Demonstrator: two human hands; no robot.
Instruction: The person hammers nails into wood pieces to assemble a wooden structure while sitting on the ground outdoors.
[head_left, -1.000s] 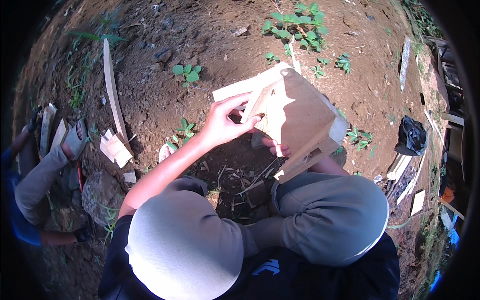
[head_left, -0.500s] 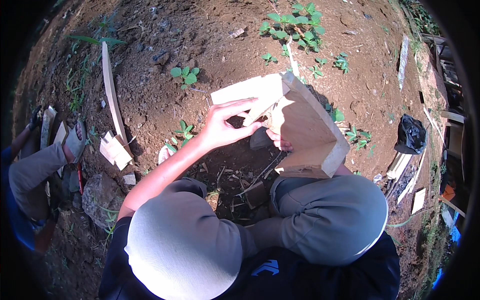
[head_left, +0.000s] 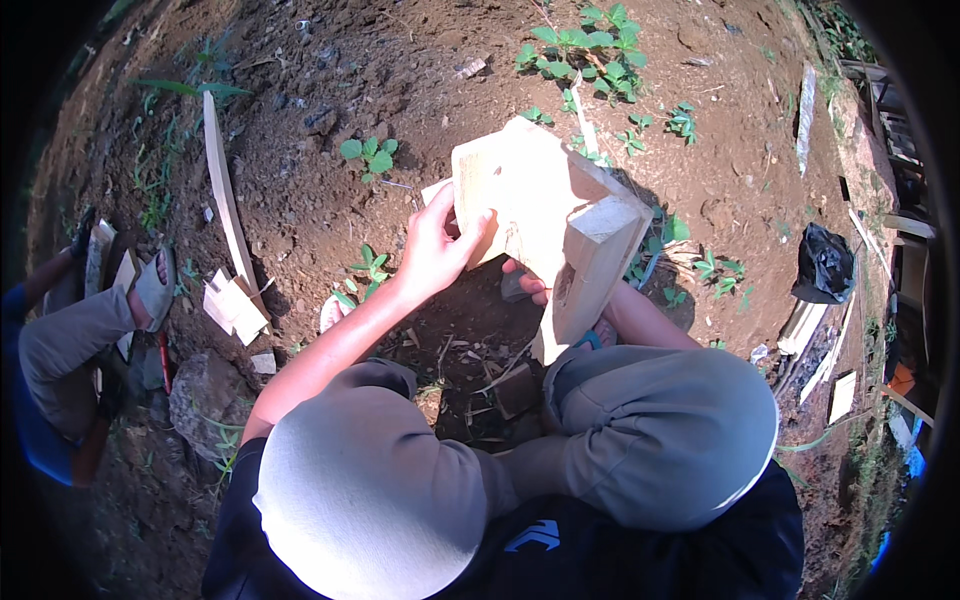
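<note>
While we look down from the head view, our left fingers (head_left: pixel 438 212) clasp the left edge of a pale wooden piece (head_left: pixel 535 180) above the soil (head_left: pixel 430 100). Its right-hand board (head_left: pixel 600 272) slants lengthwise toward our right knee (head_left: pixel 665 430). Our right fingers (head_left: pixel 530 284) show beneath; we cannot tell their grip.

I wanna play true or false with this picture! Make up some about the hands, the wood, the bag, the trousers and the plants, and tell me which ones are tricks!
1. The left hand holds the wooden piece. True.
2. The right hand is fully in view. False: the wooden piece hides most of it, and only some fingers show.
3. The black bag is left of the wooden piece. False: it is on the right.
4. The person's trousers are bright red. False: they are greyish.
5. Green plants grow beyond the wooden piece. True.
</note>
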